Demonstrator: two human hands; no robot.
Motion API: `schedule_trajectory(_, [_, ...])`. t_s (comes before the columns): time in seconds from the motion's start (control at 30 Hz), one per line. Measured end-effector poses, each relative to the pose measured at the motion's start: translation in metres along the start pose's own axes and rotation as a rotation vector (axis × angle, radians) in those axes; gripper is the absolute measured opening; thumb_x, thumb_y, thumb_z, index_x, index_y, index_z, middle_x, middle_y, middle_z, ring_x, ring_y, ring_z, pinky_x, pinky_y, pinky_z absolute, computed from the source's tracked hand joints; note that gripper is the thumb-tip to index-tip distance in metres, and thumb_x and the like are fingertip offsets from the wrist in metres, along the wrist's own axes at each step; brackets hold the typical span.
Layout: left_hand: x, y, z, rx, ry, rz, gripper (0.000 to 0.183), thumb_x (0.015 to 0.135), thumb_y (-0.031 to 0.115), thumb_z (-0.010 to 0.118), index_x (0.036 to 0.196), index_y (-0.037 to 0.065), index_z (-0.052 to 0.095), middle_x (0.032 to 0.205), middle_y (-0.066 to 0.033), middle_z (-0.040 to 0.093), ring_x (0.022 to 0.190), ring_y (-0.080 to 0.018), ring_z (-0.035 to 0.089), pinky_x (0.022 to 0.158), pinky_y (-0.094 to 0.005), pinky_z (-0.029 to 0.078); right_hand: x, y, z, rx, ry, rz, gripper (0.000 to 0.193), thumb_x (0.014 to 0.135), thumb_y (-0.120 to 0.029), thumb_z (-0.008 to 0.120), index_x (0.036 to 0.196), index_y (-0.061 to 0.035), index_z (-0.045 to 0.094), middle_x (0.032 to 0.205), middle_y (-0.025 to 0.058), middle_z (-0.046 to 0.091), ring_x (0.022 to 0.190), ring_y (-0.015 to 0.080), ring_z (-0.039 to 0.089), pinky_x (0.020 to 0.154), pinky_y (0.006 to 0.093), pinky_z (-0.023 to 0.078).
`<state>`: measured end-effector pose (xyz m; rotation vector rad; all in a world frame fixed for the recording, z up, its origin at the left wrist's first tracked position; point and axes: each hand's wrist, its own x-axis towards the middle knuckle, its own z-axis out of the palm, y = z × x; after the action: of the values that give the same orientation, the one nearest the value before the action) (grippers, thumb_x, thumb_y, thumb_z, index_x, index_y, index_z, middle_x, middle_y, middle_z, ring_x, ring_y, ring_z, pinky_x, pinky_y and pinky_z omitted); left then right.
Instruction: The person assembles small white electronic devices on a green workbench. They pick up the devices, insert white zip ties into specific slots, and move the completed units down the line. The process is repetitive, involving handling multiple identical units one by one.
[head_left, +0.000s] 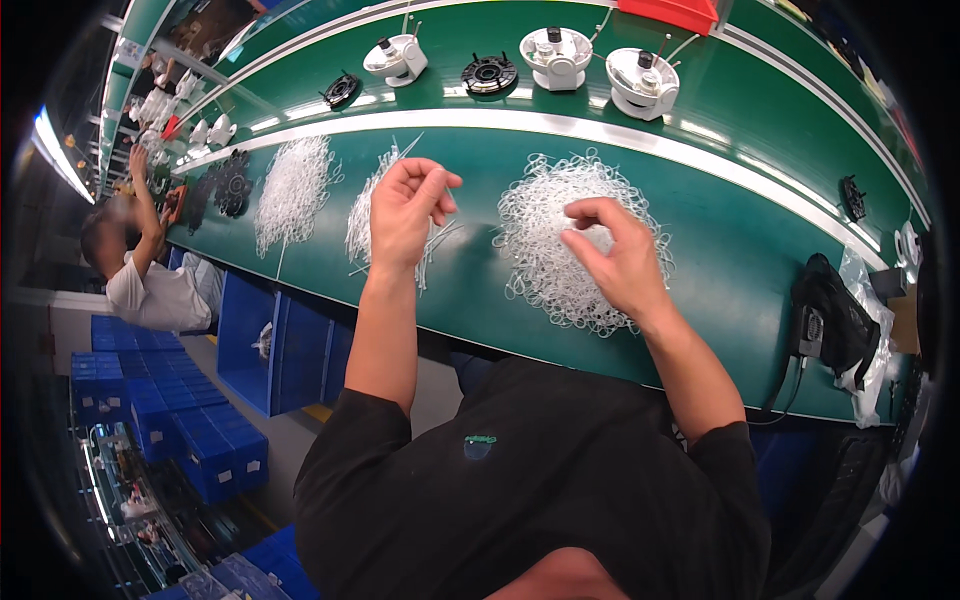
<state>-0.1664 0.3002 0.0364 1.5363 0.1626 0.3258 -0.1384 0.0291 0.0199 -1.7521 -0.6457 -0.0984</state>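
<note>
My left hand (405, 212) hovers over a small heap of straight white cable ties (361, 236), its fingers curled in toward the thumb. Whatever is between those fingertips, if anything, is too small to make out. My right hand (625, 258) is above the right part of a large pile of white cable ties bent into loops (545, 215). Its thumb and fingers are apart, and nothing shows between them. Farther left on the green bench (460, 285) lies another pile of white looped ties (293, 190).
White round housings (556, 60) and black rings (488, 73) stand on the green conveyor (450, 105) beyond. A red tray (670, 12) is at the back. A black bag (830, 315) lies right. Blue bins (205, 440) and a seated person (160, 285) are left.
</note>
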Motion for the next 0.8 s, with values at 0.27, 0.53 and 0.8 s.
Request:
schedule_trajectory(0.27, [-0.028, -0.007, 0.067, -0.452, -0.329, -0.131, 0.010, 0.099, 0.010, 0.059, 0.105, 0.002, 0.056, 0.094, -0.0123, 0.068, 0.070, -0.0131, 0.065, 0.058, -0.0243, 0.053, -0.007, -0.007, 0.018, 0.378, -0.120, 0.141, 0.021, 0.088, -0.006, 0.071, 0.105, -0.0011, 0.060, 0.092, 0.0095, 0.069, 0.086, 0.0184, 0.071, 0.079, 0.0310, 0.056])
schedule_trajectory(0.53, [-0.036, -0.020, 0.091, -0.489, -0.313, -0.226, 0.012, 0.096, 0.006, 0.062, 0.106, -0.001, 0.060, 0.093, -0.0103, 0.068, 0.075, -0.0133, 0.066, 0.063, -0.0253, 0.055, -0.007, 0.001, -0.002, 0.237, 0.131, 0.038, 0.011, 0.087, -0.002, 0.070, 0.098, 0.0010, 0.066, 0.088, 0.0072, 0.071, 0.083, 0.0154, 0.070, 0.077, 0.0297, 0.056])
schedule_trajectory(0.8, [-0.044, -0.030, 0.109, -0.356, -0.196, -0.096, 0.015, 0.094, 0.004, 0.066, 0.105, -0.005, 0.062, 0.089, -0.0091, 0.068, 0.075, -0.0138, 0.067, 0.065, -0.0269, 0.058, -0.003, -0.005, 0.000, 0.037, 0.246, -0.085, 0.008, 0.085, -0.001, 0.069, 0.092, -0.0018, 0.066, 0.082, 0.0079, 0.068, 0.071, 0.0171, 0.066, 0.065, 0.0305, 0.053])
